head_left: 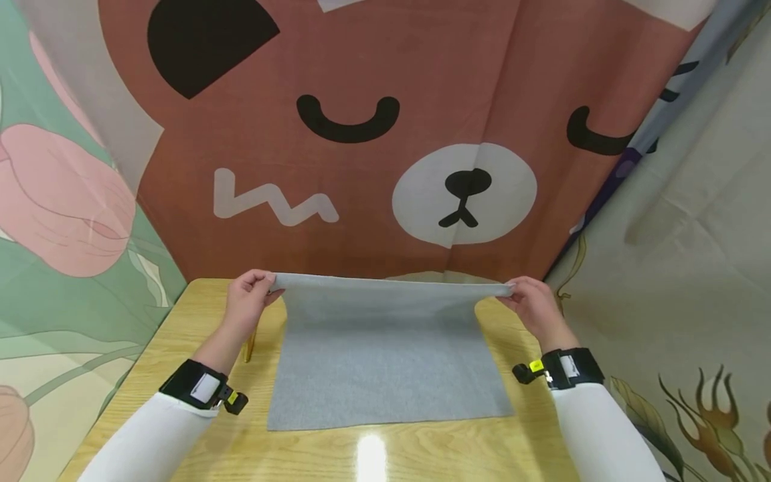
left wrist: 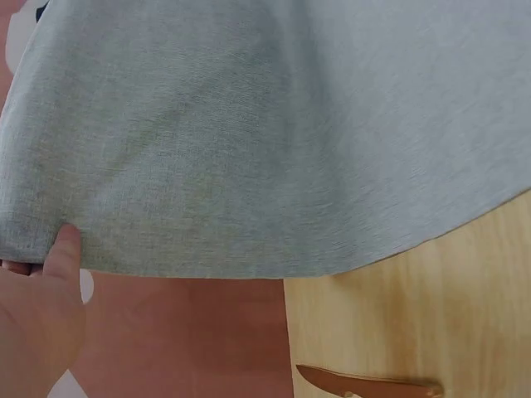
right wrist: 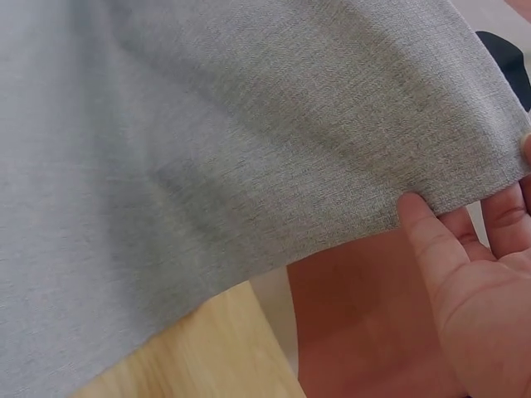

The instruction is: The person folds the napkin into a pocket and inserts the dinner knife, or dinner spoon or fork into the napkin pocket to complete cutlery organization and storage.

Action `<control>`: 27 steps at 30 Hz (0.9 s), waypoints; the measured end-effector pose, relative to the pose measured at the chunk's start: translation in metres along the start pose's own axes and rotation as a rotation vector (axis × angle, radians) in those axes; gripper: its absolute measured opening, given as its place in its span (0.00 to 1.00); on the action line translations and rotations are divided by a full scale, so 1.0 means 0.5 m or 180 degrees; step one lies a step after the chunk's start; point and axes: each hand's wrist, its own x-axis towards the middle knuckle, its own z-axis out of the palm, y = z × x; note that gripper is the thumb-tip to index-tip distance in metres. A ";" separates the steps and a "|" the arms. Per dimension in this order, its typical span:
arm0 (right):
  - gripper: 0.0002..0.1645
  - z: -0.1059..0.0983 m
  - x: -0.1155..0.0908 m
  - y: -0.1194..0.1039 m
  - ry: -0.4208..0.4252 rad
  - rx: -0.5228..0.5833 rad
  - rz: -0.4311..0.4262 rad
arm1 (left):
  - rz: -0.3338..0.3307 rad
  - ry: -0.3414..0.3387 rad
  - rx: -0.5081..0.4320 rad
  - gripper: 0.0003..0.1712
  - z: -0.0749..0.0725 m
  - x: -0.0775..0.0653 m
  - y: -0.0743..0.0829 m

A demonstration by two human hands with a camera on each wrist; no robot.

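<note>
A grey woven cloth (head_left: 388, 365) hangs by its far edge between two hands, its near part lying flat on the table. My left hand (head_left: 247, 298) pinches the far left corner; in the left wrist view the thumb (left wrist: 65, 253) presses on the fabric. The far right corner is pinched by my right hand (head_left: 533, 306), its thumb (right wrist: 431, 236) against the cloth in the right wrist view. The far edge is stretched almost straight and raised off the table. A copper-coloured folding knife (left wrist: 369, 384) lies on the table left of the cloth, mostly behind my left forearm in the head view.
The pale wooden table (head_left: 313, 455) has rounded far corners. A brown bear-print curtain (head_left: 361, 234) hangs just behind it, with a green floral curtain (head_left: 72, 301) at left and a pale one (head_left: 680, 301) at right.
</note>
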 end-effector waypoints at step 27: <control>0.19 -0.057 -0.080 0.140 -0.0298 -0.0419 0.0033 | 0.0755 -0.0341 0.0879 0.14 -0.015 -0.109 -0.104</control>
